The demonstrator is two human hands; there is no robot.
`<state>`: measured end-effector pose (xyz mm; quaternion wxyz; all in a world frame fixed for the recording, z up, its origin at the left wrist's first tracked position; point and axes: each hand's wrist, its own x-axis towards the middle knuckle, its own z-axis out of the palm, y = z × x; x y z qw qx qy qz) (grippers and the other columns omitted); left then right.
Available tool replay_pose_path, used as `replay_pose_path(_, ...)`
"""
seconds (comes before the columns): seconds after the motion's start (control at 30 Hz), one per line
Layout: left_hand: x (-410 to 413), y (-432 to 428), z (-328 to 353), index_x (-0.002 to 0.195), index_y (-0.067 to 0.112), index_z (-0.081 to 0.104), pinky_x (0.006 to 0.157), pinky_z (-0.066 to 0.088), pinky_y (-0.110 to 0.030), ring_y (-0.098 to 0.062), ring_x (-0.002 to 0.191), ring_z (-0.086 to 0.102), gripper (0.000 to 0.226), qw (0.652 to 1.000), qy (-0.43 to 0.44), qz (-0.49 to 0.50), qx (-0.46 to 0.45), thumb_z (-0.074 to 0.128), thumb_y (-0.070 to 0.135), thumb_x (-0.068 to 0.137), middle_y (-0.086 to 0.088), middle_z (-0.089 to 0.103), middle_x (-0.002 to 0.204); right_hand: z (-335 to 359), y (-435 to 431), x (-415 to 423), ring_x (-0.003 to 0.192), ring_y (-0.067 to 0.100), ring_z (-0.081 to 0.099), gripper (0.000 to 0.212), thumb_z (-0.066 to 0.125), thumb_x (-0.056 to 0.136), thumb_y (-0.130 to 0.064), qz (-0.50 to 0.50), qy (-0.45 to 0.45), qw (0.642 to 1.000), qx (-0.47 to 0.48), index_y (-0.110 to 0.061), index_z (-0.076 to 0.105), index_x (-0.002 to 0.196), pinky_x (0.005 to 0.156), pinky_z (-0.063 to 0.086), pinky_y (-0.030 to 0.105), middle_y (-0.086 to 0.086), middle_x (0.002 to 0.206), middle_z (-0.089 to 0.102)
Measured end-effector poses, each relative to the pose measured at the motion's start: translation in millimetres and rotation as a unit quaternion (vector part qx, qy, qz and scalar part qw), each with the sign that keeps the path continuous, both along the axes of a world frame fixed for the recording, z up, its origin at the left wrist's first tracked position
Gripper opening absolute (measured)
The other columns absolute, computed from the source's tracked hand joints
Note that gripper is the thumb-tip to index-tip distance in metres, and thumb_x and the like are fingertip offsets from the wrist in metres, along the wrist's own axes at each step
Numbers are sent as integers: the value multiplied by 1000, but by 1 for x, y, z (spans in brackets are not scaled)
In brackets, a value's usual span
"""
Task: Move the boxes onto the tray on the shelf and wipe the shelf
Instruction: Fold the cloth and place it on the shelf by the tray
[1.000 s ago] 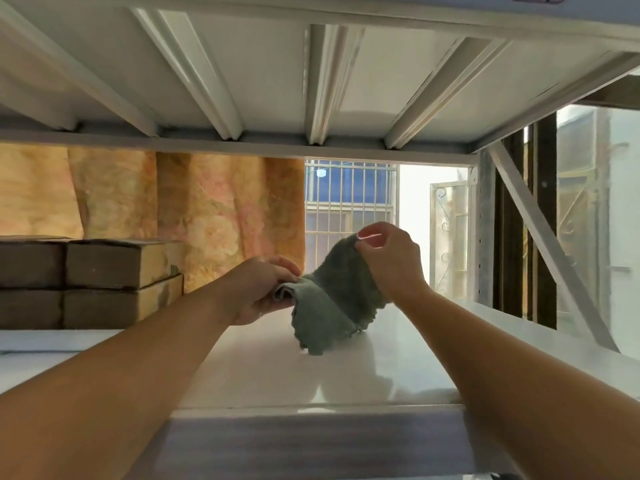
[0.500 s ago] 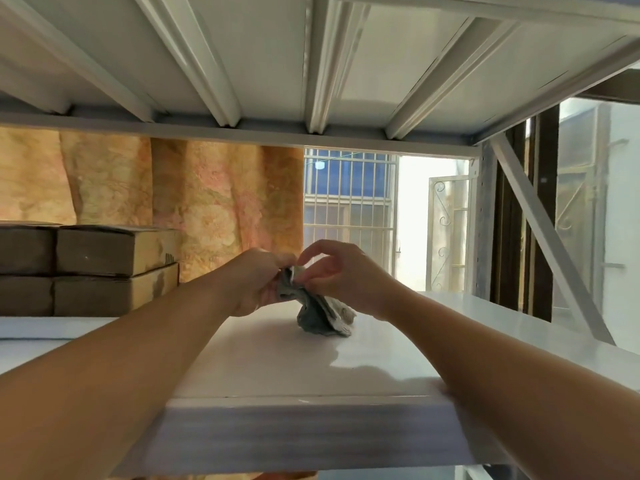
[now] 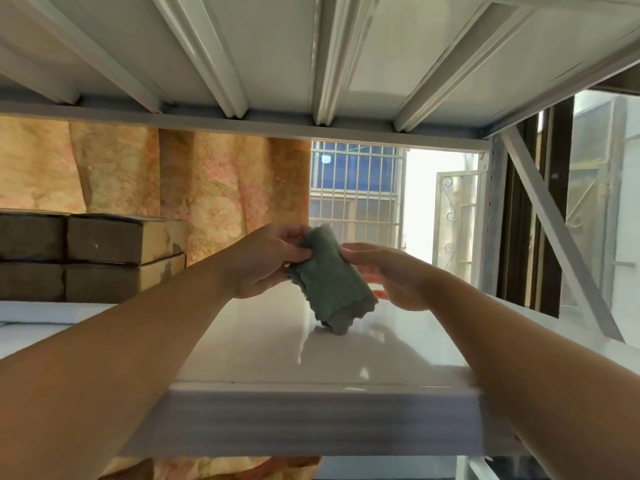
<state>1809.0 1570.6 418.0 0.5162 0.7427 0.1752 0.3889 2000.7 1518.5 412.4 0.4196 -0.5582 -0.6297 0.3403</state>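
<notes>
A folded grey-green cloth [image 3: 329,282] hangs over the white shelf [image 3: 263,355], its lower end touching the surface. My left hand [image 3: 266,261] pinches the cloth's upper left edge between thumb and fingers. On the cloth's right side lies my right hand [image 3: 391,275], its fingers fairly straight. Several brown cardboard boxes [image 3: 100,254] are stacked two high at the far left of the shelf. The tray under them is hidden from this low angle.
The upper shelf's ribbed underside [image 3: 311,57] hangs close overhead. A diagonal metal brace [image 3: 557,233] and an upright post close off the right end. Behind are a patterned orange curtain [image 3: 214,192] and a barred window [image 3: 356,188].
The cloth was held spread out, then bunched between both hands on the shelf. Now it is folded into a longer pad and lifted, hanging from my left hand.
</notes>
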Motion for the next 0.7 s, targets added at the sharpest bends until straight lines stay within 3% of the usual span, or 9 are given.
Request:
replay_pose_path(0.1, -2, 2, 0, 85, 7, 61, 54, 46, -23, -18, 68, 54, 29, 1000, 5, -1, 14, 41, -13, 90, -9, 62, 79, 2, -5, 2, 101, 27, 62, 44, 65, 81, -30, 32, 42, 998, 19, -4, 62, 116, 90, 48, 39, 15, 112, 66)
replay_pose_path(0.2, -2, 6, -2, 82, 4, 61, 57, 45, -30, -24, 65, 53, 23, 998, 27, 37, 38, 46, -13, 87, -15, 59, 76, 2, -5, 3, 95, 31, 65, 30, 62, 88, -13, -9, 78, 994, 76, -3, 63, 116, 82, 55, 39, 20, 112, 67)
replay_pose_path(0.33, 0, 9, -4, 80, 3, 61, 60, 52, -28, -23, 67, 57, 11, 998, 30, 45, 29, 55, 3, 90, -14, 60, 75, 4, -5, 3, 87, 29, 65, 24, 58, 91, -12, -16, 114, 985, 125, -4, 64, 113, 80, 55, 42, 17, 101, 67)
replay_pose_path(0.43, 1, 11, -4, 76, 2, 62, 64, 56, -23, -21, 71, 61, 18, 998, 27, 47, 16, 62, 16, 87, -12, 65, 76, 6, -7, 3, 91, 33, 62, 25, 56, 93, -11, -7, 147, 980, 135, -1, 63, 115, 84, 53, 44, 20, 103, 65)
replay_pose_path(0.7, 4, 11, -1, 67, 4, 53, 60, 51, -20, -17, 67, 57, 19, 992, -44, 118, 9, 64, -3, 82, -8, 58, 69, 6, -4, 5, 76, 22, 61, 10, 58, 92, -7, -75, 130, 977, 154, -7, 68, 92, 70, 53, 32, 12, 85, 65)
